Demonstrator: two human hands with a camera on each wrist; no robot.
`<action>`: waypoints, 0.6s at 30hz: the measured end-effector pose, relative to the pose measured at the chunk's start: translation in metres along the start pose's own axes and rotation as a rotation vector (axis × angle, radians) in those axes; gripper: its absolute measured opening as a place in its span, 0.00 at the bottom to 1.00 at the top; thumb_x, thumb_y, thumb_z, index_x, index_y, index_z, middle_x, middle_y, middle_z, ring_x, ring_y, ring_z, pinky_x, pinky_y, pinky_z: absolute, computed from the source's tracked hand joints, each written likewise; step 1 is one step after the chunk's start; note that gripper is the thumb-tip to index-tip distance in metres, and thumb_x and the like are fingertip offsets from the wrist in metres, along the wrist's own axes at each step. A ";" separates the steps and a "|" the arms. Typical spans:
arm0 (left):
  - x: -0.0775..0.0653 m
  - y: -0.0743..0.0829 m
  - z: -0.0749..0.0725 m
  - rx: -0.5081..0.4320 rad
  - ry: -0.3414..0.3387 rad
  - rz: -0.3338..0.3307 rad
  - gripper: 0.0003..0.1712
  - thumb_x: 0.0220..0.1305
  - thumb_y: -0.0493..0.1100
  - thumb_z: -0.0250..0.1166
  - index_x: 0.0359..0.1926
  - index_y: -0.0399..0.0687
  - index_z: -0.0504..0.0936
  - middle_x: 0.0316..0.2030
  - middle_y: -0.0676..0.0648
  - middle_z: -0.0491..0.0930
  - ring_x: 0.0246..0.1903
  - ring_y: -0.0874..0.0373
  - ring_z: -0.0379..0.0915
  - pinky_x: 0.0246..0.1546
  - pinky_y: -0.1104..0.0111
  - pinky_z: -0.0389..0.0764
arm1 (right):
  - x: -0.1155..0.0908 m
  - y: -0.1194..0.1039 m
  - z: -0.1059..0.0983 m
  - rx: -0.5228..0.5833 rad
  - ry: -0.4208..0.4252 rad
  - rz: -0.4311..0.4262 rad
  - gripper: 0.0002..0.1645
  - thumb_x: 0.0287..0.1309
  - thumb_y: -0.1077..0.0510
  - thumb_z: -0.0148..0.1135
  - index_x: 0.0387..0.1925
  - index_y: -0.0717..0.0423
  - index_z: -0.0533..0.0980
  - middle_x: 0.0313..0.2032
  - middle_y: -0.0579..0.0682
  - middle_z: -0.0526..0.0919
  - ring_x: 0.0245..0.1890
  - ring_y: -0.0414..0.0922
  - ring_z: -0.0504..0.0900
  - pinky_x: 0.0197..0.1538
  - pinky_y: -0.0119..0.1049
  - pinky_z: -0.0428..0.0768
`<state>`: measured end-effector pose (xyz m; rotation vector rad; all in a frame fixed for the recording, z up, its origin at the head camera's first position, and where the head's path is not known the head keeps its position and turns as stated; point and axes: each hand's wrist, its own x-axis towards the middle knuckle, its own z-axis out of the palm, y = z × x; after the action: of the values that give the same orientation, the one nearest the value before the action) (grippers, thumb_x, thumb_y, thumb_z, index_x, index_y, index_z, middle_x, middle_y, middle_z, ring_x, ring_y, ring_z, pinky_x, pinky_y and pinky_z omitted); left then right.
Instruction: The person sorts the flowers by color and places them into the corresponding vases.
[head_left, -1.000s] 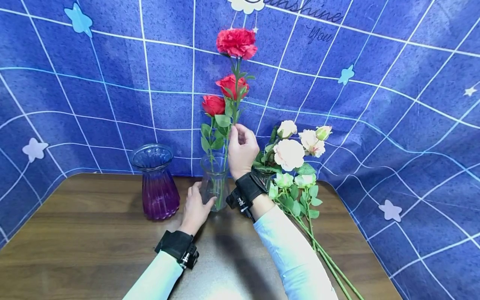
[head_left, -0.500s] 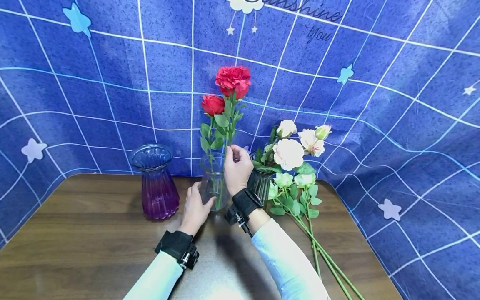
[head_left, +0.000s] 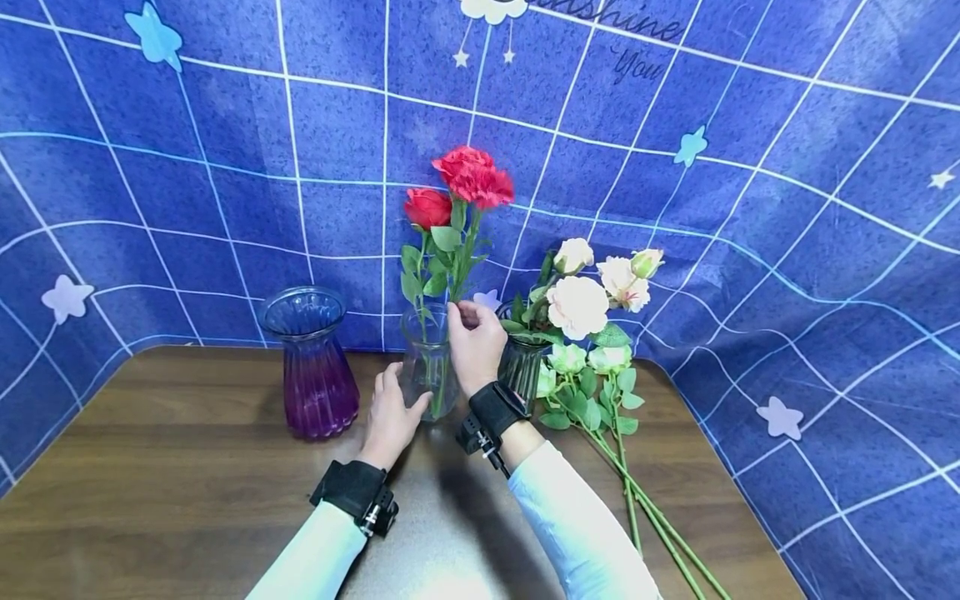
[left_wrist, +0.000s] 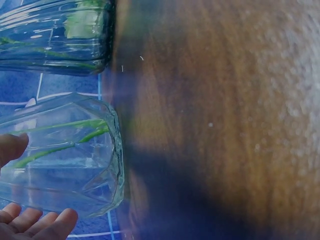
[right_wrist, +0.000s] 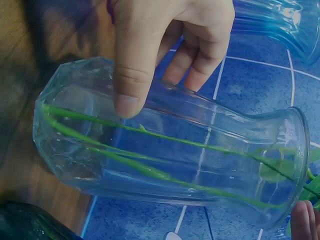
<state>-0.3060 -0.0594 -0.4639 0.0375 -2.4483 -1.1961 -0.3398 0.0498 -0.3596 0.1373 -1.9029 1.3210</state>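
The clear glass vase (head_left: 429, 367) stands upright on the table. My left hand (head_left: 392, 417) holds its lower body, thumb (left_wrist: 12, 149) on the near side and fingers (left_wrist: 42, 225) around the other. Two red roses, one a rose at left (head_left: 428, 208), rise from it, their green stems (right_wrist: 165, 175) reaching down inside. Beside the rim, my right hand (head_left: 478, 343) pinches the stem of a red carnation (head_left: 491, 187). Its bloom overlaps the rear rose. The carnation's lower stem is hard to tell from the others; in the right wrist view only fingertips (right_wrist: 302, 222) show at the rim.
A blue-purple vase (head_left: 311, 367) stands on the left. To the right, a dark ribbed vase (head_left: 521, 371) bears pale pink flowers (head_left: 577, 308). Pale green roses (head_left: 609, 360) lie beside it, stems toward the table's front right. A blue patterned cloth (head_left: 225, 208) hangs behind.
My right hand has come down to the vase rim, lowering the carnation from high above the roses to beside the rear one. My left hand keeps its hold on the vase.
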 end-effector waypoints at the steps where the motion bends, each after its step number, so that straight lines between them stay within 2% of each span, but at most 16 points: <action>1: 0.000 0.000 0.000 0.002 -0.001 0.000 0.38 0.54 0.46 0.68 0.61 0.38 0.62 0.54 0.33 0.67 0.53 0.37 0.68 0.50 0.48 0.71 | 0.000 0.000 -0.001 -0.006 -0.010 0.003 0.09 0.53 0.57 0.65 0.32 0.61 0.82 0.27 0.55 0.85 0.26 0.47 0.83 0.33 0.32 0.80; 6: 0.001 0.001 0.001 -0.002 0.000 -0.001 0.38 0.54 0.46 0.68 0.61 0.38 0.61 0.54 0.34 0.67 0.53 0.37 0.67 0.49 0.48 0.71 | 0.001 0.001 -0.004 -0.024 -0.055 0.014 0.09 0.53 0.58 0.65 0.31 0.61 0.83 0.27 0.55 0.86 0.26 0.47 0.84 0.32 0.33 0.80; 14: -0.001 0.001 0.001 -0.007 -0.002 -0.015 0.38 0.53 0.46 0.69 0.61 0.39 0.62 0.55 0.34 0.67 0.53 0.36 0.67 0.49 0.48 0.71 | 0.003 -0.002 -0.007 0.012 -0.080 0.075 0.10 0.53 0.57 0.66 0.33 0.60 0.83 0.28 0.55 0.86 0.27 0.47 0.84 0.33 0.33 0.81; 18: -0.001 -0.001 0.002 -0.006 -0.003 -0.016 0.38 0.54 0.47 0.68 0.62 0.39 0.61 0.55 0.34 0.67 0.53 0.36 0.67 0.49 0.48 0.71 | 0.001 -0.003 -0.008 -0.025 -0.102 0.085 0.10 0.53 0.59 0.65 0.34 0.62 0.82 0.29 0.55 0.86 0.28 0.47 0.85 0.33 0.34 0.81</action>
<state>-0.3061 -0.0583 -0.4658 0.0542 -2.4519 -1.2110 -0.3352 0.0552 -0.3554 0.1143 -2.0305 1.3689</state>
